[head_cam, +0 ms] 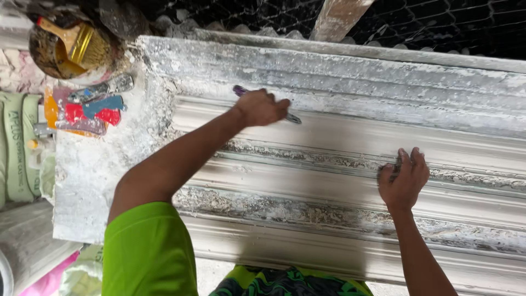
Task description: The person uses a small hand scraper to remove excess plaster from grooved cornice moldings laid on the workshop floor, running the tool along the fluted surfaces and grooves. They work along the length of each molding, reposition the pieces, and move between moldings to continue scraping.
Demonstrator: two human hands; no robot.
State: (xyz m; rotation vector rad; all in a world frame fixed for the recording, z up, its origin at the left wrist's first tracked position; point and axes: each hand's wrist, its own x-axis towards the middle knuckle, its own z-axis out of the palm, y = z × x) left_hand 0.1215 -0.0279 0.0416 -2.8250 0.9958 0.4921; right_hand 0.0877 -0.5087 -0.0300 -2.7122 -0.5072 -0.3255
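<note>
While the head view looks down on a long white plaster moulding (339, 164) with ridged profiles, the left hand (261, 107) is seen closed around a slim tool with a purple handle (240, 90), whose grey tip (293, 118) is laid on the upper band of the moulding, pointing toward four o'clock. At about four o'clock from that hand, well apart, the right hand (404, 178) is pressed onto a crusted groove, fingers together and bent; whether anything is held under it cannot be told. A bright green sleeve (148, 249) is seen at seven o'clock. At ten o'clock, off the moulding's end, a round bucket (49, 52) holding a wide brush (74, 41) is set, and just below it a cluster of red, blue and grey scrapers (93, 107) is laid on a plaster-dusted board (87, 175). Green sacks (19, 148) are stacked at nine o'clock.
</note>
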